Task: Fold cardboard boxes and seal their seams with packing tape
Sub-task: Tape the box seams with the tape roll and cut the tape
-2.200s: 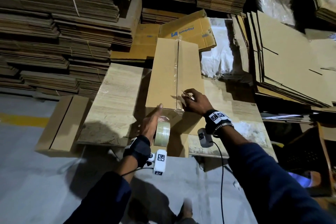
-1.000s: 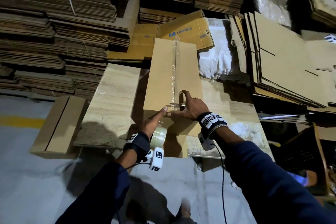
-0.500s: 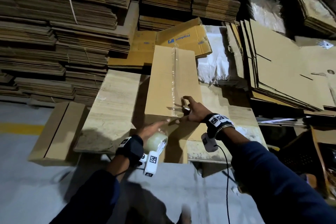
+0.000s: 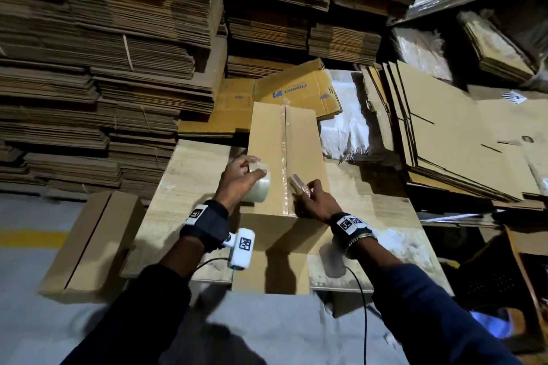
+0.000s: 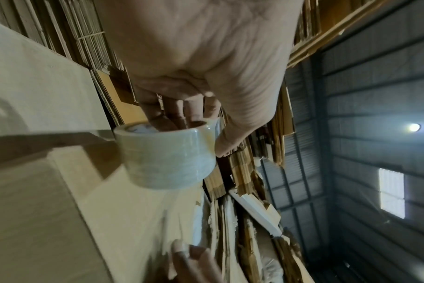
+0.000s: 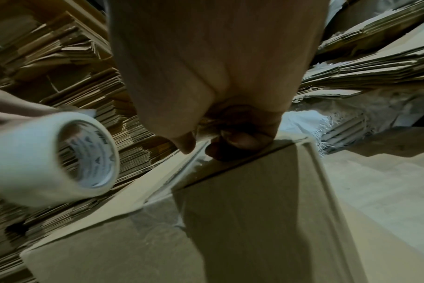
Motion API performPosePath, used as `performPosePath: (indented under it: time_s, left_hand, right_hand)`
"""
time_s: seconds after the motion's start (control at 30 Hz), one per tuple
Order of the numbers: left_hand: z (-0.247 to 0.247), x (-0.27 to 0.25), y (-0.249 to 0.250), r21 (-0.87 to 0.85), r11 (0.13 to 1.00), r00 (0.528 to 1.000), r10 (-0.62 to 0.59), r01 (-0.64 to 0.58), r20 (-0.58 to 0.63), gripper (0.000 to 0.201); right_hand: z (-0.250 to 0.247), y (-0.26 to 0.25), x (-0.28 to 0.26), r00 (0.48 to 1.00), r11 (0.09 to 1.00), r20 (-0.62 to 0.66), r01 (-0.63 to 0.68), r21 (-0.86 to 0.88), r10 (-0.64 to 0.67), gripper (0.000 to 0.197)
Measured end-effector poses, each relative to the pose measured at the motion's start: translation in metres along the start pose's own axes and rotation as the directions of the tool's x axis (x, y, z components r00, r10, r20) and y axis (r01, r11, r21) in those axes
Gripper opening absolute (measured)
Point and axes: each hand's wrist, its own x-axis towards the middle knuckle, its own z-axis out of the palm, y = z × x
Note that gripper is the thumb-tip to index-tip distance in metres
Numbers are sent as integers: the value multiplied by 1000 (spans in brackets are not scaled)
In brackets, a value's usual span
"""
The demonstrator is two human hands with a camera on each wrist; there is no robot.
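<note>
A long brown cardboard box (image 4: 264,142) lies on the pale table (image 4: 192,175), with clear tape (image 4: 285,142) run along its centre seam. My left hand (image 4: 252,169) grips a roll of clear packing tape (image 4: 261,187) just above the box's left flap, fingers inside the core (image 5: 172,122) and thumb outside. The roll (image 6: 36,159) hangs free of the box. My right hand (image 4: 311,201) rests on the box top beside the seam near the front end. Its curled fingers (image 6: 240,141) hold a small cutter (image 4: 296,182).
Tall stacks of flat cardboard (image 4: 103,68) wall the left and back. Loose flat sheets (image 4: 444,142) lean at the right, and a printed flat box (image 4: 296,92) and a white sack (image 4: 347,127) lie behind. Another folded box (image 4: 95,240) sits by the table's left.
My left hand has lifted the tape roll from below the box's near end up over the left flap. My right hand has stayed by the seam with the cutter.
</note>
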Motion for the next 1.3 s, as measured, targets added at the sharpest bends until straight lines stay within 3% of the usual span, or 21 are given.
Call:
performPosePath:
  time_s: [0.2,0.33,0.63,0.77,0.9,0.97,1.07,1.13,1.3]
  left_hand:
    - [9,32,-19,24,993,993,116,-116,13,41]
    - [21,59,-12,5,991,991,132,-132,14,42]
    - [40,147,6,16,990,990,140,-140,-15,34]
    - [45,186,15,22,996,996,88,-88,-25,30]
    - [48,215,16,-33,999,999,30,-31,-17,33]
    - [46,225,12,-44,999,999,6,-8,-36,32]
    - [42,236,7,-46,999,996,12,-16,-85,28]
    - [40,239,4,-45,999,995,15,-19,-96,27]
    - [33,247,6,16,1000,999,11,-10,-47,27]
  right_hand:
    - [2,-5,13,989,995,-132,-80,-56,72,40]
    - [-9,-5,36,964,978,-259,-110,-175,62,39]
    - [-59,-29,154,968,947,-248,-117,-300,41,45]
    - [-72,-29,189,987,884,-144,-125,-451,66,44]
    - [-95,-41,205,1000,747,-18,-12,-664,1,53]
    - [-108,-53,225,999,683,-14,20,-730,-44,46]
    - [-115,-60,273,986,772,-31,108,-626,-164,38]
    - [-111,-61,310,971,831,75,234,-504,-228,42]
    - [-97,-60,379,935,825,188,354,-441,-301,69]
